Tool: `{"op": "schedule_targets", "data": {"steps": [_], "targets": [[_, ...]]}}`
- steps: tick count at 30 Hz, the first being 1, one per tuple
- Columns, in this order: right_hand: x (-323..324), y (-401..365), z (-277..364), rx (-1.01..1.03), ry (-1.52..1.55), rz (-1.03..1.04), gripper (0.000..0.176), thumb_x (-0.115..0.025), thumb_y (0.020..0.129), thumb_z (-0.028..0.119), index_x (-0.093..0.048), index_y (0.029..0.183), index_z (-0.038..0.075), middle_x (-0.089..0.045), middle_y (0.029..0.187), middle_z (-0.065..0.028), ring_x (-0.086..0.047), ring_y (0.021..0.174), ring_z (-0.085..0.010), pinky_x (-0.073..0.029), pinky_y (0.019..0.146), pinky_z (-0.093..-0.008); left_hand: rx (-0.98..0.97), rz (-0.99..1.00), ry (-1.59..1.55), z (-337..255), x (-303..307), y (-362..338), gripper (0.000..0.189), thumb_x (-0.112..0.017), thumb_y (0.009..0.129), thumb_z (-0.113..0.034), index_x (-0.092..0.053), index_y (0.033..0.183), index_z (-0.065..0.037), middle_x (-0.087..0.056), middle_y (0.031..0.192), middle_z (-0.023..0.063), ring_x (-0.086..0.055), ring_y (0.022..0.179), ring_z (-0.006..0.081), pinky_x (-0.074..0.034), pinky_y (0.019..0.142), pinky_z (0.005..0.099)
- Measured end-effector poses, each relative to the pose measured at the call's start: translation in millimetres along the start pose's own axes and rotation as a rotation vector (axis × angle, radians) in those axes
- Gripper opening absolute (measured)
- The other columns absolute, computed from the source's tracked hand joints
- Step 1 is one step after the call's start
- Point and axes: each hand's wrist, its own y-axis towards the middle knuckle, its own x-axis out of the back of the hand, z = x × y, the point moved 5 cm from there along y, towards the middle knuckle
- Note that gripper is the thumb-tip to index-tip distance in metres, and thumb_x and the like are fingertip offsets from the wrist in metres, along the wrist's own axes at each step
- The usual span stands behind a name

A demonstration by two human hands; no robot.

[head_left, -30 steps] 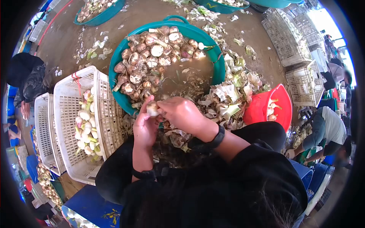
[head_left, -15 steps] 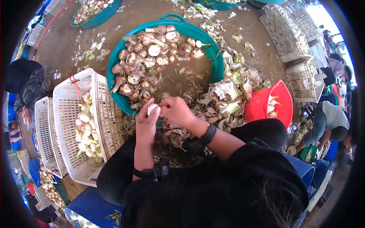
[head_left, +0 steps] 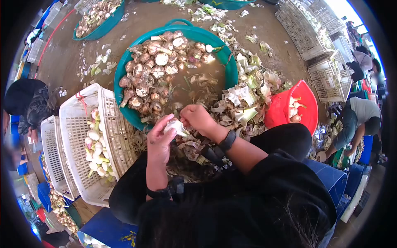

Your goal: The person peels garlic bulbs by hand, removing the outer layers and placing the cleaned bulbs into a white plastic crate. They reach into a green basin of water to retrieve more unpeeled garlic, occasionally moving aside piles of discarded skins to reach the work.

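A person's left forearm extends toward the far side, left hand clasped; the right forearm slants far and left, right hand bunched just beside.

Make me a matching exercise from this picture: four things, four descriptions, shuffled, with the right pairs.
Column one
1. Teal tub
2. Red bucket
3. Nearest white crate
4. Left hand

Column two
A. Has a red tie at its rim
B. Holds a whitish bulb
C. Contains brown bulbs and muddy water
D. Stands by the right knee

Pairs: 1-C, 2-D, 3-A, 4-B
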Motion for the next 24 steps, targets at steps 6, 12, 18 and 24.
{"op": "schedule_targets", "data": {"steps": [6, 12, 18, 24], "targets": [[-17.8, -35.1, 32.0, 0.500, -0.341, 0.047, 0.022, -0.057, 0.085, 0.014, -0.055, 0.101, -0.001, -0.059, 0.082, -0.0068, -0.057, 0.077, -0.0141, -0.047, 0.067, -0.0293, 0.037, -0.182, 0.047, 8.6, 7.9, 3.2, 0.042, -0.057, 0.085, -0.013, -0.046, 0.122, 0.000, -0.056, 0.102, 0.0046, -0.052, 0.087, 0.0087, -0.042, 0.079, 0.0224], [-22.2, -49.1, 44.0, 0.858, -0.579, -0.179, 0.008, -0.057, 0.074, 0.004, -0.052, 0.078, -0.002, -0.055, 0.076, -0.0192, -0.055, 0.073, -0.0359, -0.044, 0.063, -0.0412, 0.027, -0.103, 0.251, 13.8, 9.5, 4.8, 0.040, -0.061, 0.082, -0.012, -0.050, 0.119, 0.000, -0.056, 0.102, 0.0058, -0.050, 0.094, 0.0085, -0.041, 0.081, 0.0235], [-0.8, -18.7, 12.8, 0.657, -0.635, -0.356, 0.004, -0.049, 0.079, 0.004, -0.049, 0.078, -0.001, -0.055, 0.074, -0.0179, -0.053, 0.065, -0.0365, -0.045, 0.060, -0.0425, -0.435, -0.041, 0.916, -8.0, -14.0, -6.8, 0.037, -0.062, 0.079, -0.008, -0.052, 0.112, 0.003, -0.055, 0.106, 0.0128, -0.052, 0.100, 0.0195, -0.041, 0.086, 0.0292], [-2.8, -33.5, 12.8, -0.148, 0.158, 0.188, 0.034, -0.045, 0.092, 0.028, -0.053, 0.076, -0.001, -0.053, 0.063, -0.0037, -0.054, 0.054, -0.0106, -0.046, 0.048, -0.0233, -0.198, -0.176, 0.452, -3.5, 0.9, 1.0, 0.037, -0.058, 0.083, -0.010, -0.047, 0.116, 0.005, -0.056, 0.102, 0.0096, -0.053, 0.092, 0.0133, -0.043, 0.082, 0.0254]]}}
